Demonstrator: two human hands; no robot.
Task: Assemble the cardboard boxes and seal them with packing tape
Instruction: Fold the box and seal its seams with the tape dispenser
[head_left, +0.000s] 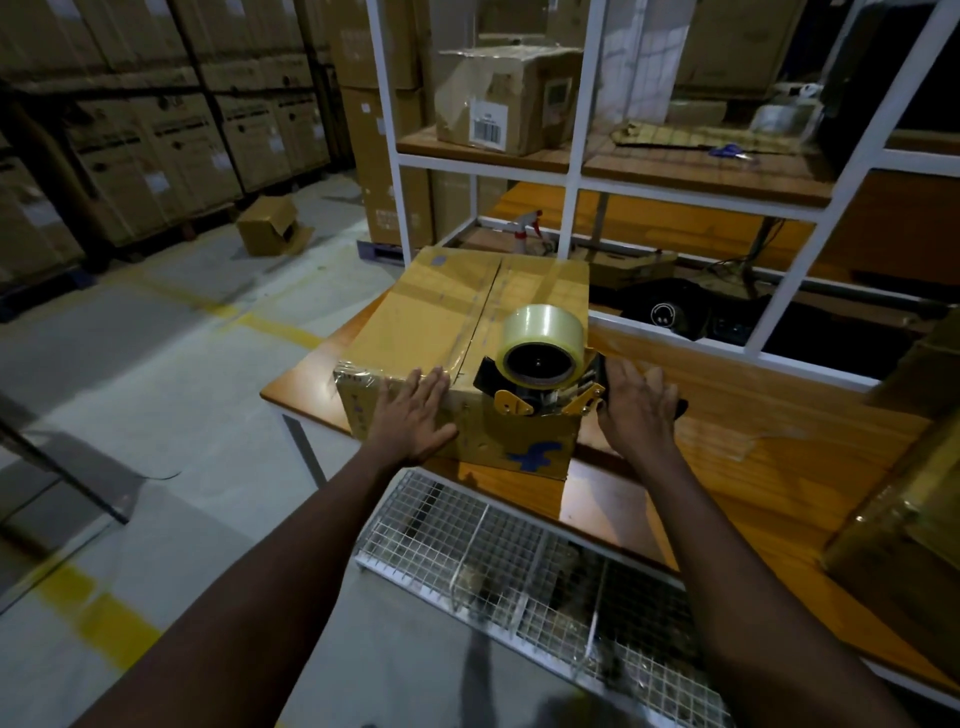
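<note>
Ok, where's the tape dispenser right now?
Head view, centre: the tape dispenser sits on the near right corner of the cardboard box, between the left hand pressed on the box and the right hand on its handle.

A white rack (589, 124) stood behind the table (727, 467), with a spray bottle (525, 228) low down and what looked like blue-handled scissors (727, 151) on a shelf. A wire basket (519, 566) sat at the table's near edge, and yellow lines (280, 325) crossed the floor.

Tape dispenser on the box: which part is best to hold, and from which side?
Grip the black handle of the tape dispenser, coming from the right: it juts out past the box, while the roll and yellow plates fill its left end.
</note>
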